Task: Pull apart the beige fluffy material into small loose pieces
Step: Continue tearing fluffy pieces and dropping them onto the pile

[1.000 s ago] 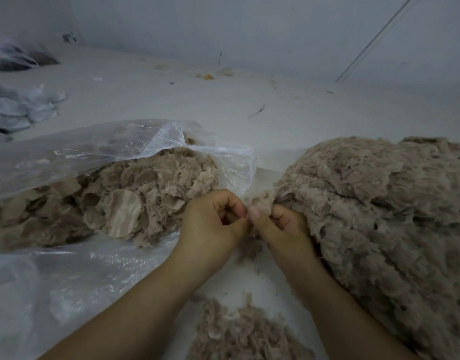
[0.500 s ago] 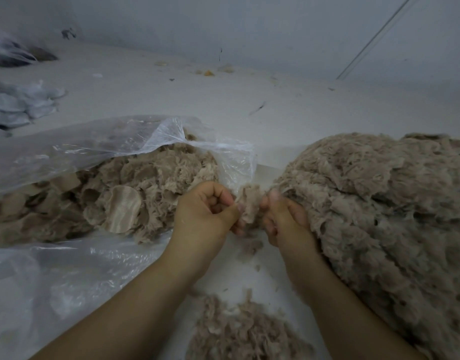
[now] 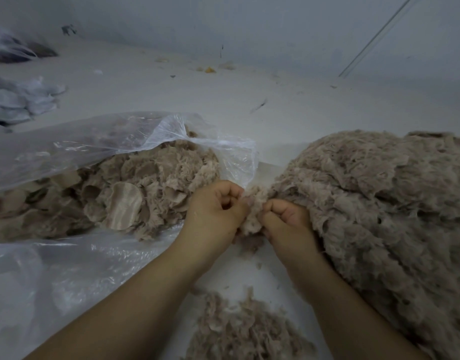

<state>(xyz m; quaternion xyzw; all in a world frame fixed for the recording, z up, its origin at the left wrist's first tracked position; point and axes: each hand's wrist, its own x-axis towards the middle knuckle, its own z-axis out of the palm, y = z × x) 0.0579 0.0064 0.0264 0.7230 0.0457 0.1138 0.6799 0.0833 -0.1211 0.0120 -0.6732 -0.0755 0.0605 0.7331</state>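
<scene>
Between bag (image 3: 120,144) and heap (image 3: 379,203), left grip (image 3: 216,207) and right grip (image 3: 286,222) both pinching one beige tuft (image 3: 253,203).

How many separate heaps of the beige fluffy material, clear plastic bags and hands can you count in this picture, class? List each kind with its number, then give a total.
Heaps of beige fluffy material: 3: in the bag, the big heap, the small loose pile
Clear plastic bags: 1
Hands: 2: left hand, right hand, both pinching one tuft
Total: 6
</scene>
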